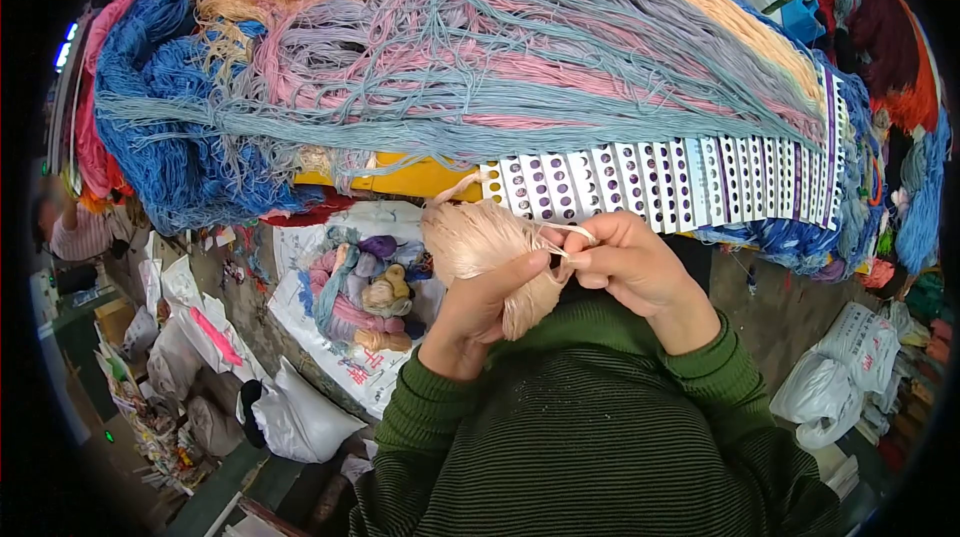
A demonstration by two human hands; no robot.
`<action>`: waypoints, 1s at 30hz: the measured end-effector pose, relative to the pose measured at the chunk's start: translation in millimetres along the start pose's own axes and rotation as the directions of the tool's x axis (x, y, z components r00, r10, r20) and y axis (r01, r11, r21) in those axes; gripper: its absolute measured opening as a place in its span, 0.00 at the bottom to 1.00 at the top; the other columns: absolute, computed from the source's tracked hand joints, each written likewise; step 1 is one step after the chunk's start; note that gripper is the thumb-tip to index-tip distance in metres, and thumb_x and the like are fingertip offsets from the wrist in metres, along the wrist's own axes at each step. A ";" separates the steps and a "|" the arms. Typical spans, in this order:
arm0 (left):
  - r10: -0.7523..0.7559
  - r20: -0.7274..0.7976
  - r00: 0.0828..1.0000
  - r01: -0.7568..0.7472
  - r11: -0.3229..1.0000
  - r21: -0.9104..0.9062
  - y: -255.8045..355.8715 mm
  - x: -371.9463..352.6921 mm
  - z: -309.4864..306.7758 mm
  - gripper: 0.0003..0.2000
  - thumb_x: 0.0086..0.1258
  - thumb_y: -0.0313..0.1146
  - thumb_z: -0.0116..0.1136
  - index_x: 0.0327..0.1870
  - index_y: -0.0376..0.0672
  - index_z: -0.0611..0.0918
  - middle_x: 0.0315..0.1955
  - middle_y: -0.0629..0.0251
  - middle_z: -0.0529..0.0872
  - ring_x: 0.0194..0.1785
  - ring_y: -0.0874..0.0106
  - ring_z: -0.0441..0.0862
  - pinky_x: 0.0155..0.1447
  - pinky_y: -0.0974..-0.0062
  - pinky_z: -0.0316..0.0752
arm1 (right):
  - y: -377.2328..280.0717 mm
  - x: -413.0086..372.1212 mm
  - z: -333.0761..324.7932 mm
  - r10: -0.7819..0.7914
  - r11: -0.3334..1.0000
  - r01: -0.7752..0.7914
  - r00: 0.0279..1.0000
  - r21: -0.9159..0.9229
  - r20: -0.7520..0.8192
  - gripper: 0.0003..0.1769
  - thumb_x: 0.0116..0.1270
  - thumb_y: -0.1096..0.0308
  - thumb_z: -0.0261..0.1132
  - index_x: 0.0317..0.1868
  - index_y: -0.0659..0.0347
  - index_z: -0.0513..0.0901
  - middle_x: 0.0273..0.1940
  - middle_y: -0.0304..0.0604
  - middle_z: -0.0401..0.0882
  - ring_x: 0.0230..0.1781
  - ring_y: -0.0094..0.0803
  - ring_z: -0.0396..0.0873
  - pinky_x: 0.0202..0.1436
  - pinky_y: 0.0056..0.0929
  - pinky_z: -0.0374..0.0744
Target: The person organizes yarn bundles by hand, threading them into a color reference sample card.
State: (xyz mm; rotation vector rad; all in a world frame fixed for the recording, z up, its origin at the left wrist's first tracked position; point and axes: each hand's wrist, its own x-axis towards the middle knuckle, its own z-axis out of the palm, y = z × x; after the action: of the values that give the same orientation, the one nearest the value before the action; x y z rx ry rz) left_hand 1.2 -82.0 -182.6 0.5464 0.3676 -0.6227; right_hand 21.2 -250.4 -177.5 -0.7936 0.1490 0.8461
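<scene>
A peach-coloured skein of thread (480, 242) is bunched in my left hand (480, 312), whose fingers wrap round it from below with the thumb on top. My right hand (630, 262) is closed in a pinch on a few loose strands at the skein's right end. These strands form a small loop (575, 235) between the two hands. Part of the skein is hidden behind my left thumb and palm. Just beyond my hands lies a row of white strips with punched holes (610, 185) along the table's near edge.
Long grey-blue, pink and lilac threads (480, 47) spread across the table. Blue yarn (160, 77) is heaped at its left. On the floor, small coloured skeins (365, 282) lie on a white sheet. White sacks (300, 412) stand lower left, plastic bags (835, 377) at right. Another person (85, 232) is at far left.
</scene>
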 end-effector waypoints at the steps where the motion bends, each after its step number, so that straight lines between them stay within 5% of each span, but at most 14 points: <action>1: 0.004 0.016 1.000 -0.004 1.000 -0.006 0.2 -0.3 -0.8 0.12 0.57 0.24 0.50 0.43 0.33 0.71 0.39 0.60 0.75 0.42 0.72 0.74 0.47 0.77 0.70 | -0.6 -0.4 0.9 -0.012 1.000 0.011 1.000 0.014 0.003 0.04 0.57 0.76 0.55 0.30 0.67 0.76 0.33 0.35 0.73 0.19 0.13 0.59 0.20 0.11 0.58; 6: -0.014 0.089 0.996 0.014 1.000 -0.004 3.6 -3.2 0.7 0.15 0.60 0.27 0.48 0.47 0.33 0.69 0.41 0.58 0.74 0.44 0.71 0.73 0.50 0.74 0.69 | -1.1 -5.0 2.2 0.020 0.984 -0.044 0.989 0.170 0.144 0.04 0.58 0.75 0.54 0.31 0.66 0.74 0.32 0.35 0.73 0.21 0.13 0.59 0.22 0.12 0.59; 12: 0.036 0.065 0.997 -0.024 0.982 -0.187 -0.4 0.3 6.6 0.18 0.62 0.32 0.45 0.50 0.31 0.65 0.43 0.56 0.73 0.46 0.69 0.72 0.53 0.70 0.67 | -2.3 -3.6 2.8 0.026 0.988 -0.017 0.998 0.154 -0.058 0.09 0.57 0.73 0.54 0.38 0.66 0.75 0.27 0.33 0.72 0.17 0.11 0.58 0.19 0.12 0.58; 15: 0.024 0.118 0.993 -0.007 0.990 -0.140 2.5 -2.0 5.9 0.19 0.62 0.34 0.45 0.50 0.30 0.65 0.45 0.55 0.72 0.48 0.69 0.72 0.54 0.71 0.66 | -1.9 -1.0 13.9 -0.005 0.995 -0.016 0.979 -0.102 -0.202 0.08 0.56 0.72 0.57 0.36 0.66 0.77 0.23 0.31 0.71 0.16 0.10 0.59 0.16 0.11 0.55; 18: 0.015 0.089 0.996 -0.010 0.998 -0.058 -0.6 -1.6 -1.8 0.20 0.62 0.34 0.45 0.50 0.29 0.66 0.46 0.54 0.71 0.49 0.69 0.71 0.54 0.72 0.65 | -6.3 -0.3 19.2 -0.010 0.959 -0.042 0.983 -0.281 -0.183 0.06 0.54 0.72 0.60 0.31 0.66 0.79 0.21 0.30 0.71 0.17 0.09 0.60 0.16 0.11 0.56; 30: 0.032 0.047 0.998 -0.028 0.996 -0.084 -6.3 1.9 -2.1 0.20 0.62 0.34 0.45 0.52 0.31 0.65 0.46 0.56 0.71 0.49 0.71 0.70 0.54 0.75 0.65 | 0.0 2.2 19.3 -0.090 0.980 0.045 0.969 -0.196 -0.231 0.04 0.53 0.76 0.60 0.23 0.67 0.77 0.18 0.29 0.68 0.18 0.11 0.61 0.18 0.13 0.57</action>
State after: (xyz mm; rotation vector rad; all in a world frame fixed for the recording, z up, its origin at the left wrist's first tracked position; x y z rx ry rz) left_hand -1.7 -85.9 -187.5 0.4560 0.3379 -0.5884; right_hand 19.2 -235.9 -164.7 -1.0746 0.2557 0.7043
